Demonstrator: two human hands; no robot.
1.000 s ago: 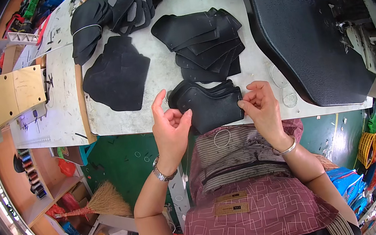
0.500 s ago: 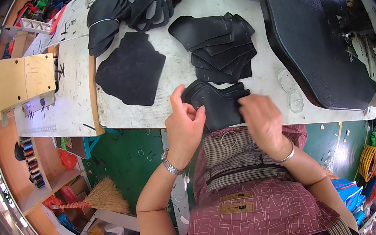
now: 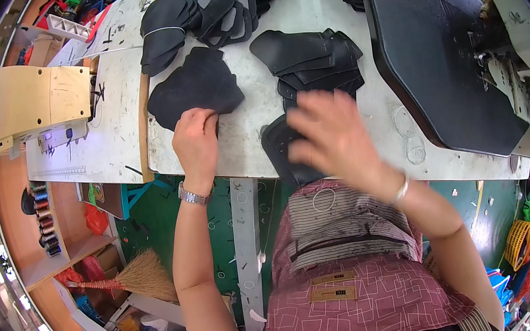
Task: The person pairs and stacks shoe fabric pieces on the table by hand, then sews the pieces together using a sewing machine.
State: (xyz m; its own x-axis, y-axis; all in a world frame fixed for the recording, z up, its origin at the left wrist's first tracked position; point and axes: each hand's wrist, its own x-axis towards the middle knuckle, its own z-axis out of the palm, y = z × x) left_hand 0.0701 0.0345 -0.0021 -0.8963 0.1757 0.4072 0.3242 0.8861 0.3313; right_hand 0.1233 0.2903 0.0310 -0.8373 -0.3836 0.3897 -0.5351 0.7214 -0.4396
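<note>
Lies as a black cut-panel pile [image 3: 192, 82] on the table [image 3: 242, 143], no clear long axis, at twelve o'clock from the nearer left hand [image 3: 196, 141], narrow in a pinch at the pile's near edge. Sits at ten o'clock from the farther right hand [image 3: 335, 134], spread wide and blurred over a smaller black panel stack [image 3: 277, 141], contact impossible to tell.

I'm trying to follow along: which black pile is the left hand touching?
The broad pile just below the white-banded pile; only its near edge meets the left hand.
</note>
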